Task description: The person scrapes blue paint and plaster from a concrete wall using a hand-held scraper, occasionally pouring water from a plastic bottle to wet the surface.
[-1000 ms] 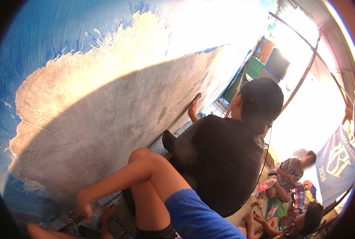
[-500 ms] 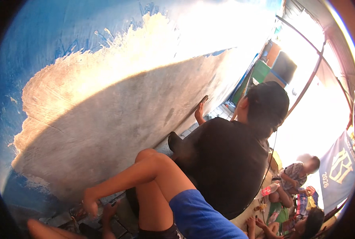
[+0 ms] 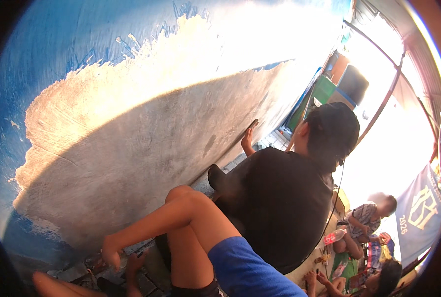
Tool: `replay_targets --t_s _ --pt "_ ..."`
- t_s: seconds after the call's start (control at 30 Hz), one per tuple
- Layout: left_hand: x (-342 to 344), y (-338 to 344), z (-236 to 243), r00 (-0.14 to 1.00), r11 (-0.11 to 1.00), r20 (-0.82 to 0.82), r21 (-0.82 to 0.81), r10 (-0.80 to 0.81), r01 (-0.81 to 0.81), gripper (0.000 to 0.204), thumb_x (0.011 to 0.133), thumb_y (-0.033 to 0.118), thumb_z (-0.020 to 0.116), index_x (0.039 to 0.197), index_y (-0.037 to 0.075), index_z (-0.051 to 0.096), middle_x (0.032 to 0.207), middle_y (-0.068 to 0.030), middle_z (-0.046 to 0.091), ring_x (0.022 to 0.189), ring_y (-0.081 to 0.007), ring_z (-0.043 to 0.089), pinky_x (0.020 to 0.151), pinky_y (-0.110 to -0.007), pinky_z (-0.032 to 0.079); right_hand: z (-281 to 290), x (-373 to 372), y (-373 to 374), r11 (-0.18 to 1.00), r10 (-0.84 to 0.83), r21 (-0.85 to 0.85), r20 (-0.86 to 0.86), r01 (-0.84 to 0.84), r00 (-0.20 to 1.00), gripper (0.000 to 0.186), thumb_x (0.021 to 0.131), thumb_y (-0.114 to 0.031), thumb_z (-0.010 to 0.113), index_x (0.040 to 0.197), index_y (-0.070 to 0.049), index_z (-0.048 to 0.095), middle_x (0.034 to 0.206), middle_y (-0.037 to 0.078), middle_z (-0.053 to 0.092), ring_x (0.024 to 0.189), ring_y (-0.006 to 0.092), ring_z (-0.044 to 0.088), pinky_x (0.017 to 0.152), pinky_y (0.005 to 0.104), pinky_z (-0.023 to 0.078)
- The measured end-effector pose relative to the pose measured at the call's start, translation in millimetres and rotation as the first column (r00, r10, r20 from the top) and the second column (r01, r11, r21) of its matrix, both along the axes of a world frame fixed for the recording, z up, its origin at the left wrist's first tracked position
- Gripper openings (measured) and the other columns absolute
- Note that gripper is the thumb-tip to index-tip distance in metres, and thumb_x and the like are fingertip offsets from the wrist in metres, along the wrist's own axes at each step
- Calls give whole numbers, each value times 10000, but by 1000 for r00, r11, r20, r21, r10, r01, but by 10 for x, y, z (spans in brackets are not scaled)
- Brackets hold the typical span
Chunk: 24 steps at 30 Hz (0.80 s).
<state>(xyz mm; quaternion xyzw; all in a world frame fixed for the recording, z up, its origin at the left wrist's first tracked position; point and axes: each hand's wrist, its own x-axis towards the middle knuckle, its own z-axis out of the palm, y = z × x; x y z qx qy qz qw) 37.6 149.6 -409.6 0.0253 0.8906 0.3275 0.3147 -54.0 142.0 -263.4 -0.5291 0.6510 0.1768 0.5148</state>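
My right hand (image 3: 111,252) hangs from a bent wrist near the wall's foot, at the lower left. Its fingers point loosely down, and I see nothing in them. The bent right arm in a blue sleeve (image 3: 250,270) crosses in front of my raised bare knee (image 3: 178,192). I cannot make out my left hand; a bare limb (image 3: 64,288) enters at the lower left corner. Nearby is the blue wall (image 3: 12,128), with a big grey patch (image 3: 126,163) stripped of paint.
A co-worker in black shirt (image 3: 280,208) and cap sits close on my right, pressing a dark flat tool (image 3: 252,123) to the wall. Behind, more people (image 3: 369,218) sit near a plastic bottle (image 3: 332,237) and a dark banner (image 3: 421,213). A green cabinet (image 3: 323,89) stands beyond.
The view has shifted very slightly. My right hand and the co-worker stay in much the same place.
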Motion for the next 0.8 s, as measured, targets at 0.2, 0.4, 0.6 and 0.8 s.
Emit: replay_targets --t_s 0.2,0.4,0.6,0.8 --pt "26 19 -62 1000 1000 -16 4 11 -11 901 777 702 548 1070 -149 596 1112 -359 581 1121 -430 559 949 -469 426 226 67 98 1000 -14 -25 -18 14 1000 814 898 -638 365 1489 -92 241 1590 40 -24 1204 265 534 992 393 468" --pt "38 77 -27 999 1000 24 -2 -28 28 906 801 689 531 1109 -162 571 1161 -370 551 1161 -438 527 984 -464 401 166 80 138 1000 -27 5 -50 27 998 794 896 -631 374 1492 -122 251 1589 45 38 1129 257 591 987 401 457" --pt "-11 -35 -100 998 998 41 -16 -54 55 902 835 667 506 1121 -188 551 1202 -385 521 1194 -446 500 1013 -463 380 384 114 137 996 -80 -26 1 80 997 764 892 -624 395 1482 -150 295 1534 81 265 1107 249 606 979 418 456" --pt "69 44 82 996 997 41 25 -74 73 885 843 654 509 1102 -192 556 1183 -385 532 1177 -449 512 985 -466 400 354 138 238 993 -117 -35 2 117 993 757 892 -621 400 1470 -140 320 1499 89 323 1105 255 607 971 418 460"
